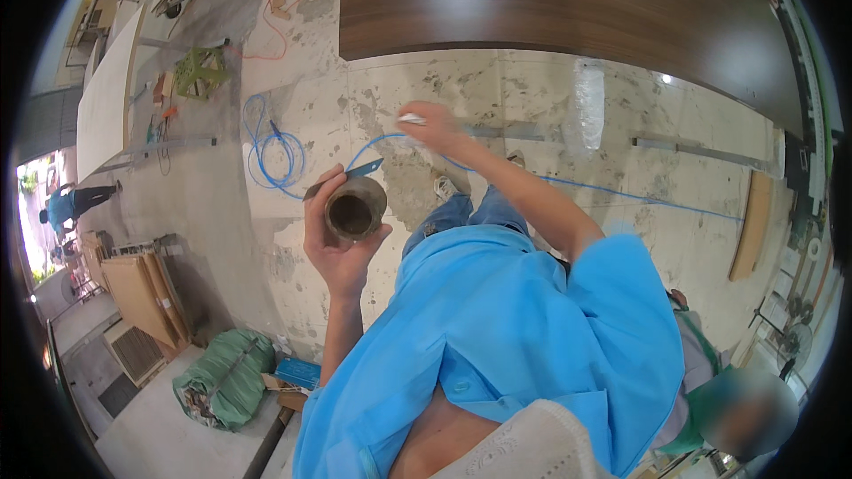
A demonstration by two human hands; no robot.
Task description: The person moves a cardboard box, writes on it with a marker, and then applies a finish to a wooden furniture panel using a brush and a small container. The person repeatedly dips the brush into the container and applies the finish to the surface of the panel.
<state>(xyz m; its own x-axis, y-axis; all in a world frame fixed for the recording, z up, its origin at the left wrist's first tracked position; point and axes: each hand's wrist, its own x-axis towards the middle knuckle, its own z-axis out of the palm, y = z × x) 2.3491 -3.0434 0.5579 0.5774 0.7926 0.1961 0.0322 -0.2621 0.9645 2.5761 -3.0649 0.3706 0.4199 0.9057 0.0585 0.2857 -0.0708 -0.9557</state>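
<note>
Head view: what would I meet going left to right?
Pale panel, green stool, coiled blue hose, left hand holding a round container, right hand gripping a small white thing, translucent plastic bundle, tan plank.

I assess this place as a workshop. Evidence noted: stained, patchy floor; large wood-grain panel ahead of me; blue hose trailing across the floor; brown boards stacked upright and pale panel, both to my left.
</note>
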